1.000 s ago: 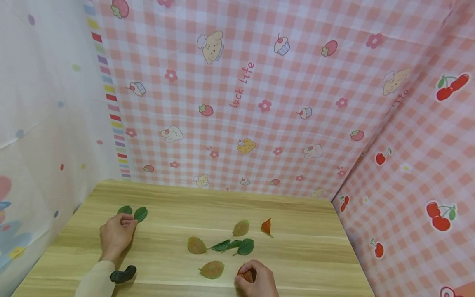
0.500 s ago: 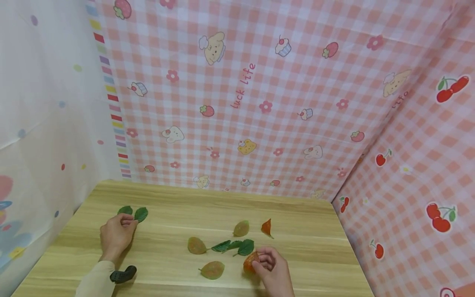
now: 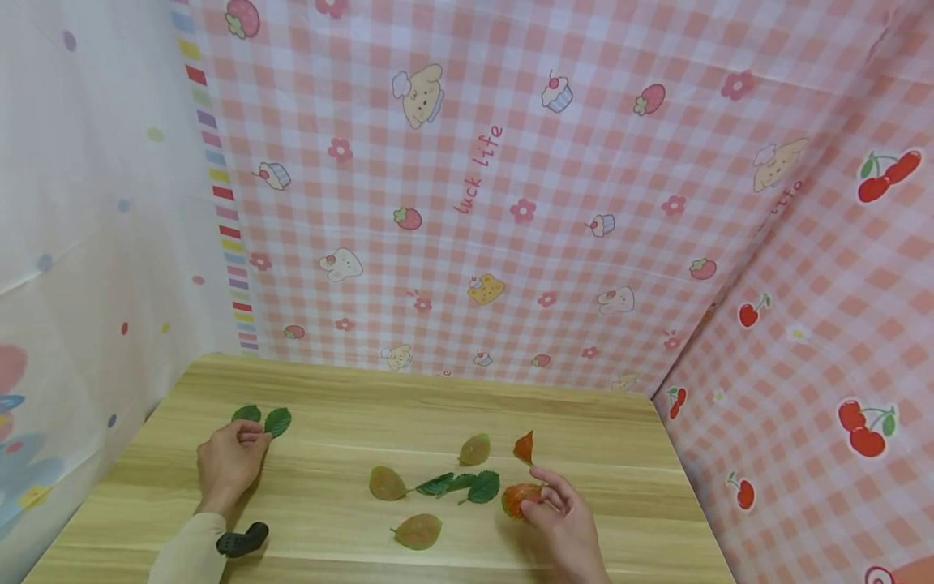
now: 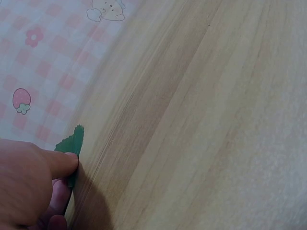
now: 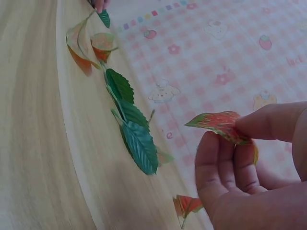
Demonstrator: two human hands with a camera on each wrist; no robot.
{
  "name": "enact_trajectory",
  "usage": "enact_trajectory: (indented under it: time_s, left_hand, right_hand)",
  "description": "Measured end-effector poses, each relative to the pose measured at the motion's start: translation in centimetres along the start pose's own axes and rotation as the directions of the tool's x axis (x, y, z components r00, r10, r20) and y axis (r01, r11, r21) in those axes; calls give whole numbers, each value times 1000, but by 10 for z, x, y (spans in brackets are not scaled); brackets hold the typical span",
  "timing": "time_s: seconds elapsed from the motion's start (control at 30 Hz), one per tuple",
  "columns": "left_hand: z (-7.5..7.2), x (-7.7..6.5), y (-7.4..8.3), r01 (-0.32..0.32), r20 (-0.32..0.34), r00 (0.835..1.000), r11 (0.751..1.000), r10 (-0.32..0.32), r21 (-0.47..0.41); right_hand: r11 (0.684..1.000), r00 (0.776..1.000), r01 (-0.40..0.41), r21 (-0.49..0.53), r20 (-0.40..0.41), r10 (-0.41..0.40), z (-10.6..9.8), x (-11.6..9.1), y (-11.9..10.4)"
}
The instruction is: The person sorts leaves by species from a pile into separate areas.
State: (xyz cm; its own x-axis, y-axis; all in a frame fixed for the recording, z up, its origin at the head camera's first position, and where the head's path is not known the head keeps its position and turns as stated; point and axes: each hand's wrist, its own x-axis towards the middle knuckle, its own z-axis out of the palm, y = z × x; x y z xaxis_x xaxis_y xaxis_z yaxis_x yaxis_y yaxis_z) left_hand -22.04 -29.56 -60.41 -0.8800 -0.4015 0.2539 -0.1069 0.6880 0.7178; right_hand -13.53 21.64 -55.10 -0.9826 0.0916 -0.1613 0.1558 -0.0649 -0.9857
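Observation:
At the table's back left, my left hand (image 3: 232, 461) pinches a green leaf (image 4: 72, 143) between thumb and fingers. Two green leaf blades show beyond it in the head view, a left leaf (image 3: 246, 413) and a right leaf (image 3: 277, 422). My right hand (image 3: 565, 523) holds a red-orange leaf with green edges (image 5: 218, 120) between thumb and fingertips, raised over the right part of the table. Left of it, three dark green leaves (image 5: 139, 141) overlap in a row. A curled red leaf (image 3: 523, 446) lies just beyond the right fingers.
Brownish-green leaves lie about the green row: a left one (image 3: 387, 483), a near one (image 3: 418, 531) and a far one (image 3: 474, 448). The wooden table (image 3: 328, 487) meets a pink checked cloth (image 3: 467, 243) behind. A black strap piece (image 3: 242, 541) sits on the left wrist.
My right hand has lifted the red-orange leaf from near the table's front and carried it right and away from me, turning it. My left hand stays in place.

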Motion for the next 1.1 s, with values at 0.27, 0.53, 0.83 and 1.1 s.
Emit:
enact_trajectory:
  time_s: [0.27,0.53,0.83,1.1]
  left_hand:
    - [0,-1,1,8,8,1000,1000,-8,-4]
    - [0,-1,1,12,12,1000,1000,-12,-1]
    - [-1,-1,2,6,10,1000,1000,-6,2]
    - [-1,-1,2,8,4,1000,1000,-8,2]
  right_hand:
    - [999,998,-20,39,-54,22,-5,2,-1]
    - [996,996,-34,81,-80,40,-13,7,-1]
    - [1000,991,-26,12,-131,28,-30,14,-7]
    - [997,975,-4,-72,-221,-12,-49,28,-11]
